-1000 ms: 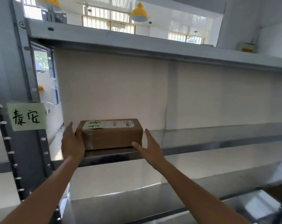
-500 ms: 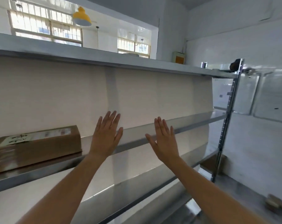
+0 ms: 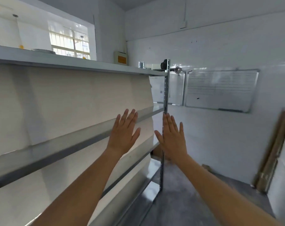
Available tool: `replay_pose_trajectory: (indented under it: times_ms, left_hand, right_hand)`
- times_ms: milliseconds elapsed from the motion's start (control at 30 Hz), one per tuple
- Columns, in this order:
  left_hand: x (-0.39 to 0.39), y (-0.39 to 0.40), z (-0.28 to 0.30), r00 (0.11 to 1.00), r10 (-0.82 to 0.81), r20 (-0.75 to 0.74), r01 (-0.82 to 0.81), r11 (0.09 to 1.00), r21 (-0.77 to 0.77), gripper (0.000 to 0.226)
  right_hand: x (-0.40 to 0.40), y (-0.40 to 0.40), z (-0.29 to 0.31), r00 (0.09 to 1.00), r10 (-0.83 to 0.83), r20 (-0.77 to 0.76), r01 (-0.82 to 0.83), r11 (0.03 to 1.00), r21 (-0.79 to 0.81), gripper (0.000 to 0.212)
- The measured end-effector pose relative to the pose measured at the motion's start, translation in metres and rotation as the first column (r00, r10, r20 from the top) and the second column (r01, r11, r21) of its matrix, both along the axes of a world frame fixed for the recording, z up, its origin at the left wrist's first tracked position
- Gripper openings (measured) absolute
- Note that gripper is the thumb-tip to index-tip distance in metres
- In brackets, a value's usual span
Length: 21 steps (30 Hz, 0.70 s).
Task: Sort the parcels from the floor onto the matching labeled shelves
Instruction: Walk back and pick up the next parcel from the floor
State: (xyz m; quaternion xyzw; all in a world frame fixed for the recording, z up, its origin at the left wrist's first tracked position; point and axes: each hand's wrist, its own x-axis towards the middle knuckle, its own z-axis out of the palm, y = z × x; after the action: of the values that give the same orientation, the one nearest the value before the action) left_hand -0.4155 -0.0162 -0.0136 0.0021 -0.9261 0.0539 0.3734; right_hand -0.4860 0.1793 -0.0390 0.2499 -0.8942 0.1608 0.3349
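White-walled room, grey floor, metal shelving at left. Left hand and right hand: raised, fingers spread, nothing held. Parcels: none clearly seen; a brownish shape low behind the shelving's end post cannot be identified. Next parcel's label should be read before lifting.

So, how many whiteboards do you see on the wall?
2. The bigger whiteboard hangs on the right wall. A second whiteboard hangs to its left, partly hidden behind the shelf post. More may be hidden behind the shelves.
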Motion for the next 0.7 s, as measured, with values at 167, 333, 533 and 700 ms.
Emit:
replay_pose_trajectory:
  times_ms: [167, 333, 533, 700]
  left_hand:
    - [-0.037, 0.086, -0.002, 0.993, -0.101, -0.056, 0.105, 0.992, 0.073, 0.067]
    - [-0.062, 0.151, -0.007, 0.981, -0.186, -0.061, 0.192, 0.973, 0.129, 0.068]
    - [-0.084, 0.189, -0.012, 0.956, -0.293, -0.001, 0.291, 0.951, 0.107, 0.061]
    - [-0.110, 0.196, -0.019, 0.953, -0.303, -0.003, 0.299, 0.940, 0.165, 0.062]
  right_hand:
    - [-0.017, 0.089, 0.001, 0.987, -0.160, -0.019, 0.160, 0.987, -0.020, 0.091]
    - [-0.027, 0.159, 0.002, 0.957, -0.287, -0.049, 0.286, 0.958, -0.012, 0.082]
    - [-0.035, 0.207, -0.013, 0.923, -0.379, -0.067, 0.383, 0.922, 0.063, 0.081]
    - [-0.050, 0.223, -0.023, 0.894, -0.443, -0.067, 0.448, 0.885, 0.129, 0.079]
